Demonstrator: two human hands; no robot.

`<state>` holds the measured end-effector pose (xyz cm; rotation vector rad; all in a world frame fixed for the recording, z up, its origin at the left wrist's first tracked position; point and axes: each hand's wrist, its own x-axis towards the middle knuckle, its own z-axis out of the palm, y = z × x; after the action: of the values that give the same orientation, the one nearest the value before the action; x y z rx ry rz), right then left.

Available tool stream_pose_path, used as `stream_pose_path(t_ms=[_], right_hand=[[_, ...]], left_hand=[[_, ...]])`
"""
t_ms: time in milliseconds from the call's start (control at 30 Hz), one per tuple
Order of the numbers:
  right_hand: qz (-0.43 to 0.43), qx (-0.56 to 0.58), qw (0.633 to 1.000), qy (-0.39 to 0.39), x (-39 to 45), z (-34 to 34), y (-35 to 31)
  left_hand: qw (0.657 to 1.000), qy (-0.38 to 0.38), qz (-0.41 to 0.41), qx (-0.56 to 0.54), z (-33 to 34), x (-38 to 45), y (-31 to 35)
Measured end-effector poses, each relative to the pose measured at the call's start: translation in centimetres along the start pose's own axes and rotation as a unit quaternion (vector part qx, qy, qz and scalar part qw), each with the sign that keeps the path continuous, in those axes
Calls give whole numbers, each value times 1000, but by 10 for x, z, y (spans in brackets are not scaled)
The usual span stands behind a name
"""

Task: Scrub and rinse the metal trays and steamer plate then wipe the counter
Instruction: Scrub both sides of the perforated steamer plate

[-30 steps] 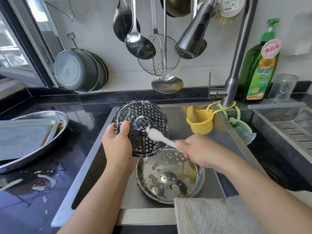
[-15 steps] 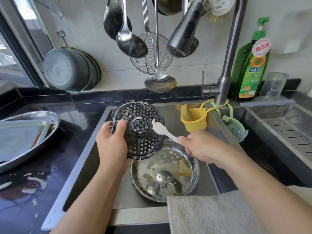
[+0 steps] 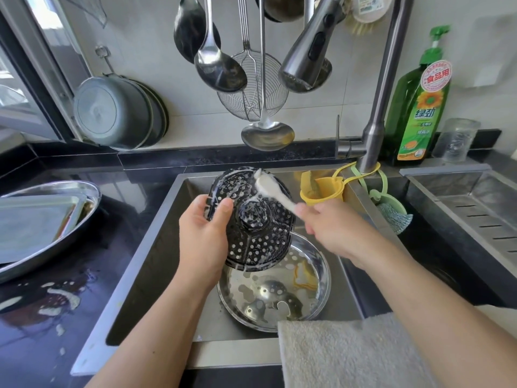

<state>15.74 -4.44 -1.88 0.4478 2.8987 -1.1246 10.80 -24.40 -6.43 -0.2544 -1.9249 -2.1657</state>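
steamer plate [image 3: 251, 222] above perforated, seemingly metal dish [image 3: 275, 289]

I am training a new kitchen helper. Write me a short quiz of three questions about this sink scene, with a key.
1. True or false: the left hand holds the dark steamer plate above the sink.
2. What does the right hand hold?
A. the green soap bottle
B. a white brush
C. the towel
3. Fill the gap: under the steamer plate, in the sink, lies a round metal ____ with holes.

Key: 1 true; 2 B; 3 tray.
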Motion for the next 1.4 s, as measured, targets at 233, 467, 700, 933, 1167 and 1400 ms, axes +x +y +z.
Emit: stream_pose_path(t_ms=[233, 467, 700, 933, 1167, 1400], right_hand=[[3, 17, 1000, -19, -1, -8, 7], [5, 9, 1000, -4, 3, -9, 9], [-6, 9, 1000, -6, 0, -13, 8], [-20, 0, 1000, 15, -1, -12, 4], [-13, -12, 1000, 7, -1, -11, 3], [4, -34, 999, -22, -4, -12, 3]], left_hand=[[1000, 10, 4, 10, -4, -1, 4], [1000, 3, -10, -13, -6, 2, 5], [999, -30, -5, 11, -3, 0, 6], [999, -47, -13, 22, -2, -2, 6], [999, -12, -44, -19, -4, 0, 7], [989, 61, -91, -97, -5, 5, 8]])
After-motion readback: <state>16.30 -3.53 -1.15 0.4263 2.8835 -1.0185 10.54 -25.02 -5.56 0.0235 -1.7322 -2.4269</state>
